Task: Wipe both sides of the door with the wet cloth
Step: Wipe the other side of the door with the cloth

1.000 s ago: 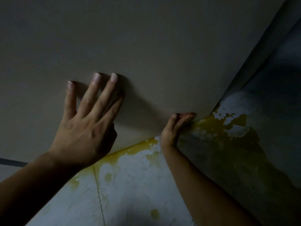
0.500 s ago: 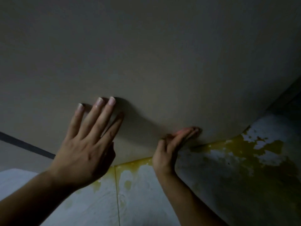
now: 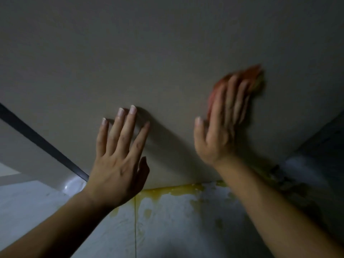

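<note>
Door (image 3: pixel 167 53) fills the far, upper view, plain beige face, bottom edge just above floor (image 3: pixel 176 229). Left hand (image 3: pixel 119 164) flat on door, low centre-left, fingers straight and slightly apart. Right hand (image 3: pixel 221 131) further right and higher, blurred, fingers straight and close together, pressing cloth (image 3: pixel 250 74) on door; reddish cloth shows past fingertips and along hand's left side. Yellow stain (image 3: pixel 178 189) on floor under door edge. Dark strip (image 3: pixel 42 142) at left

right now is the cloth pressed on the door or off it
On it: the right hand, held flat, presses the red cloth against the door. Blur hides any folds.
</note>
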The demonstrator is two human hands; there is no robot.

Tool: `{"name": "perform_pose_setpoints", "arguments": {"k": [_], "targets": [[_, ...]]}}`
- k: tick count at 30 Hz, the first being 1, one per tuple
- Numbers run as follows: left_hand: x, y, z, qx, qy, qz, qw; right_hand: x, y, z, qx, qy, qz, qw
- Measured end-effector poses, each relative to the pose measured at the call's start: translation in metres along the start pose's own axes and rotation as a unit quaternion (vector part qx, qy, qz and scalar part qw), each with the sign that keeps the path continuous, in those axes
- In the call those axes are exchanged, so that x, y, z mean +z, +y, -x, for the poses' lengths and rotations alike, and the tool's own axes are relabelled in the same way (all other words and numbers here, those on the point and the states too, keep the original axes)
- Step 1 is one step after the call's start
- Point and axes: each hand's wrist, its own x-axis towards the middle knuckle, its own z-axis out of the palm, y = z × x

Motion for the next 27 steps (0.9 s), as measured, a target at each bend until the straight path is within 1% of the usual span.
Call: {"name": "perform_pose_setpoints", "arguments": {"k": [1, 2, 3, 4, 5, 6, 7, 8, 9, 10, 11, 14, 15, 16, 17, 19, 21, 23, 25, 27], "targets": [[-0.001, -0.002, 0.0, -0.013, 0.007, 0.004, 1.0, -0.003, -0.005, -0.023, 0.005, 0.032, -0.006, 0.999], [-0.002, -0.004, 0.0, -0.024, 0.012, 0.007, 1.0, -0.003, -0.011, -0.037, -0.007, 0.045, -0.006, 0.999], [-0.003, -0.006, 0.001, -0.033, 0.014, 0.01, 0.999, 0.0, -0.02, -0.041, -0.041, 0.035, 0.0, 0.999], [-0.003, -0.009, 0.003, -0.039, 0.015, 0.011, 0.999, 0.006, -0.029, -0.036, -0.103, 0.0, 0.015, 0.995], [-0.002, -0.011, 0.005, -0.043, 0.014, 0.012, 0.999, 0.014, -0.033, -0.021, -0.189, -0.052, 0.047, 0.979], [-0.001, -0.012, 0.007, -0.043, 0.011, 0.011, 0.999, 0.022, -0.033, -0.001, -0.283, -0.11, 0.091, 0.949], [0.0, -0.012, 0.009, -0.04, 0.005, 0.009, 0.999, 0.027, -0.028, 0.02, -0.358, -0.162, 0.134, 0.91], [0.001, -0.012, 0.011, -0.035, 0.0, 0.009, 0.999, 0.028, -0.021, 0.036, -0.397, -0.197, 0.164, 0.881], [0.003, -0.012, 0.012, -0.03, -0.004, 0.008, 1.0, 0.026, -0.014, 0.045, -0.403, -0.212, 0.176, 0.873], [0.004, -0.011, 0.013, -0.027, -0.009, 0.008, 1.0, 0.021, -0.009, 0.047, -0.387, -0.207, 0.171, 0.882], [0.005, -0.01, 0.015, -0.028, -0.015, 0.007, 0.999, 0.017, -0.006, 0.041, -0.358, -0.18, 0.157, 0.903], [0.01, -0.006, 0.024, -0.04, -0.037, 0.008, 0.998, 0.003, -0.013, -0.007, -0.212, -0.057, 0.1, 0.97], [0.012, -0.005, 0.028, -0.04, -0.047, 0.008, 0.998, 0.002, -0.017, -0.022, -0.167, -0.033, 0.074, 0.983], [0.015, -0.003, 0.031, -0.036, -0.053, 0.008, 0.998, 0.002, -0.02, -0.03, -0.142, -0.014, 0.06, 0.988], [0.017, -0.001, 0.034, -0.029, -0.056, 0.008, 0.998, 0.005, -0.022, -0.03, -0.136, -0.003, 0.059, 0.989], [0.02, 0.003, 0.037, -0.008, -0.056, 0.011, 0.998, 0.016, -0.016, 0.003, -0.155, -0.031, 0.076, 0.985], [0.022, 0.005, 0.034, 0.007, -0.052, 0.013, 0.999, 0.024, 0.0, 0.06, -0.15, -0.093, 0.107, 0.979], [0.025, 0.006, 0.03, 0.017, -0.052, 0.014, 0.998, 0.029, 0.015, 0.113, -0.093, -0.134, 0.123, 0.979], [0.031, 0.007, 0.027, 0.03, -0.058, 0.012, 0.998, 0.035, 0.018, 0.149, 0.002, -0.156, 0.127, 0.98], [0.037, 0.008, 0.028, 0.046, -0.071, 0.006, 0.996, 0.042, 0.008, 0.173, 0.093, -0.163, 0.103, 0.977]]}}
